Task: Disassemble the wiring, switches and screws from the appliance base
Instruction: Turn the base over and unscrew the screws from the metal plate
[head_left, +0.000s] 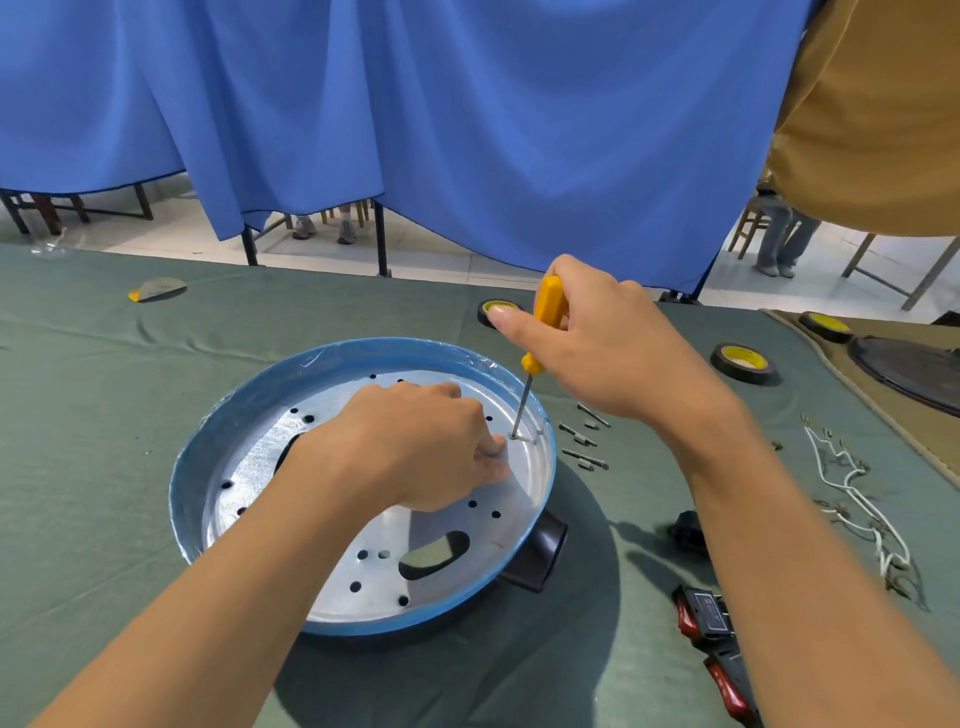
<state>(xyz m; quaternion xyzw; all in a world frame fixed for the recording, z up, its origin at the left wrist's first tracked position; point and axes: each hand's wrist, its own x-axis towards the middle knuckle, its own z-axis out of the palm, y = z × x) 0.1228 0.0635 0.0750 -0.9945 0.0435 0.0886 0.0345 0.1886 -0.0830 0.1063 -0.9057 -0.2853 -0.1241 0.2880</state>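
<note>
The appliance base (244, 415), a round blue-rimmed pan with a silver perforated floor and a black handle (540, 551), lies on the green cloth. My right hand (602, 353) grips a yellow-handled screwdriver (545, 312) held nearly upright, its tip on a screw (514, 435) near the base's right inner edge. My left hand (426, 447) rests inside the base, fingers curled and pinched beside that screw. Removed screws (584, 439) lie just right of the base. White wiring (857, 499) and red rocker switches (711, 623) lie further right.
Black tape rolls with yellow cores sit at the back (493, 312) and right (743, 361). A brown mat (810, 338) holding a dark disc (914, 371) and another tape roll (826, 325) fills the far right. A blue curtain (415, 130) hangs behind the table.
</note>
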